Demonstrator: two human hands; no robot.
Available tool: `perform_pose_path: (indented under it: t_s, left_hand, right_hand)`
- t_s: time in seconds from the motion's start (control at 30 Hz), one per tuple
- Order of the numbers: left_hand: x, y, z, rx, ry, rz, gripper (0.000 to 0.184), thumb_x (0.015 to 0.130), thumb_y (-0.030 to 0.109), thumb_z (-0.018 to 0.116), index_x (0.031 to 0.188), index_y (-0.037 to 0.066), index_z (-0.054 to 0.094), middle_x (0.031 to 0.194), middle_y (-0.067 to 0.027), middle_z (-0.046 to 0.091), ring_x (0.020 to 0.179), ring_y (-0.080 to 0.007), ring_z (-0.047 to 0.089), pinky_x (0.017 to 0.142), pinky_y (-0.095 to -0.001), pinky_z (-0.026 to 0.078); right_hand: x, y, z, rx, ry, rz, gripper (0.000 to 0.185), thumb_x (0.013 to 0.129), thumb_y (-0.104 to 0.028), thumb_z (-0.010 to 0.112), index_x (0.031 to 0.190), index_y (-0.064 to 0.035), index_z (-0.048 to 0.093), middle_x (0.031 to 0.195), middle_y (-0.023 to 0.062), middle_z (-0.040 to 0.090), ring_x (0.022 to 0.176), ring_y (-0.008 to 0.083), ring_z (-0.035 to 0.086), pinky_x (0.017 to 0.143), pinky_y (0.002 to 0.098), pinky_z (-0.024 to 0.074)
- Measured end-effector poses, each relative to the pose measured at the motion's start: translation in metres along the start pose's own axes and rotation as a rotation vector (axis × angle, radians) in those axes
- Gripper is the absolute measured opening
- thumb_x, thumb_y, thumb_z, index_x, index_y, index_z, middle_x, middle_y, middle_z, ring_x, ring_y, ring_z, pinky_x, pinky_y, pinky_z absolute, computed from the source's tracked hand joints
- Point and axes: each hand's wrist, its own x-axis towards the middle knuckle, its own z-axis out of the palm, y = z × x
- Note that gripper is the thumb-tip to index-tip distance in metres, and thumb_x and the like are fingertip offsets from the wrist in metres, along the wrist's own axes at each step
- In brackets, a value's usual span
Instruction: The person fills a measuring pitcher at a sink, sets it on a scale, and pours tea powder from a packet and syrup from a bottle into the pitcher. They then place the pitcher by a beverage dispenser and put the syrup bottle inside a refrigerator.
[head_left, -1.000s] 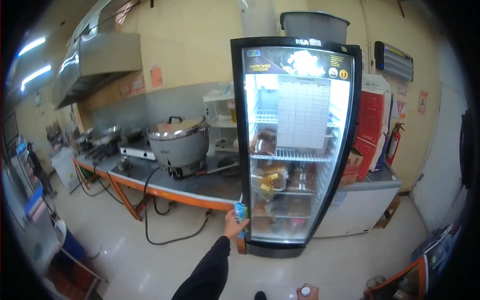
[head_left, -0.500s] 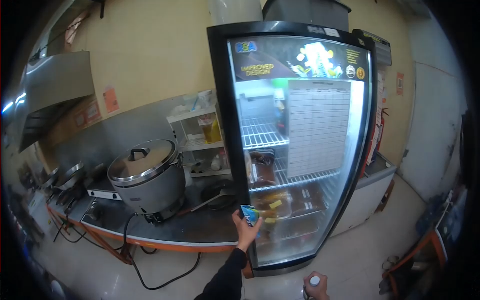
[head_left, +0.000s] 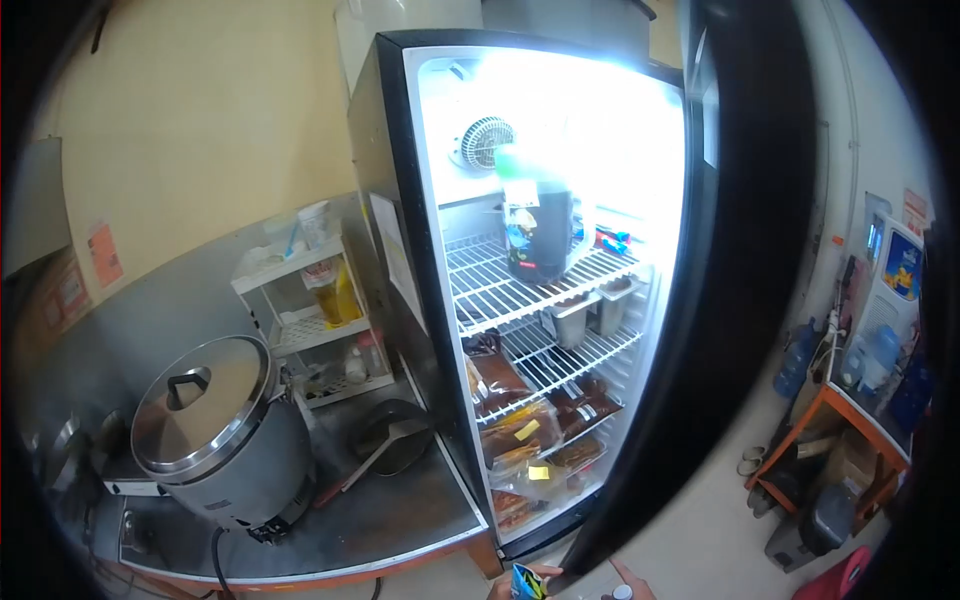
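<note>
At the bottom edge of the view, my left hand (head_left: pixel 550 572) is closed around a small blue and green packet (head_left: pixel 527 582), beside the lower edge of the black fridge door (head_left: pixel 740 270). To its right, my right hand (head_left: pixel 640 583) has one finger stretched out and holds a bottle with a round white cap (head_left: pixel 622 592); the rest of it is cut off. Ahead stands the lit fridge (head_left: pixel 395 200), its door swung open. A large dark jug with a green lid (head_left: pixel 540 230) is on its upper wire shelf, metal containers (head_left: pixel 572 325) and bagged food (head_left: pixel 500 385) lower down.
Left of the fridge, a dark-topped counter (head_left: pixel 410 520) carries a big lidded rice cooker (head_left: pixel 240 450), a pan (head_left: pixel 395 435) with a long-handled spatula, and a white tiered rack (head_left: pixel 305 330). On the right are an orange-framed table (head_left: pixel 815 400), a grey bin (head_left: pixel 815 530) and slippers (head_left: pixel 750 460).
The fridge door has swung open to the right, showing the shelves inside. My left hand has moved down with the packet, and the view has shifted closer to the fridge.
</note>
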Motion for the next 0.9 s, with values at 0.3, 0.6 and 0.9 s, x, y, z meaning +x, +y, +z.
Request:
perform_pose_path:
  t_s: [0.3, 0.6, 0.9]
  left_hand:
    - [0.011, -0.055, -0.037, 0.003, 0.083, -0.23, 0.027, 0.078, 0.01, 0.066, 0.103, 0.003, 0.061, 0.074, -0.0024, 0.058, 0.05, -0.0084, 0.052, 0.047, -0.024, 0.044]
    - [0.041, -0.128, -0.008, 0.318, -0.164, -0.156, 0.026, 0.079, 0.018, 0.07, 0.101, 0.004, 0.064, 0.097, -0.0093, 0.066, 0.089, -0.018, 0.062, 0.081, -0.0326, 0.049]
    - [0.058, -0.11, 0.012, 0.345, -0.148, -0.121, 0.033, 0.073, 0.022, 0.075, 0.097, 0.002, 0.062, 0.087, -0.0101, 0.064, 0.076, -0.0204, 0.062, 0.071, -0.0341, 0.049]
  right_hand:
    - [-0.055, 0.116, -0.034, 0.267, 0.429, 0.226, 0.066, 0.077, 0.0, 0.059, 0.136, -0.007, 0.03, 0.082, 0.0095, 0.056, 0.058, 0.0156, 0.053, 0.044, 0.0316, 0.0434]
    - [-0.075, 0.128, -0.078, 0.272, 0.732, 0.153, 0.062, 0.078, 0.004, 0.054, 0.136, -0.0069, 0.036, 0.078, 0.0016, 0.05, 0.059, 0.0088, 0.045, 0.048, 0.0239, 0.0379]
    - [-0.059, 0.037, -0.018, 0.28, 1.037, 0.266, 0.046, 0.076, 0.007, 0.052, 0.122, 0.0015, 0.054, 0.098, 0.0119, 0.061, 0.083, 0.0173, 0.059, 0.07, 0.0287, 0.0478]
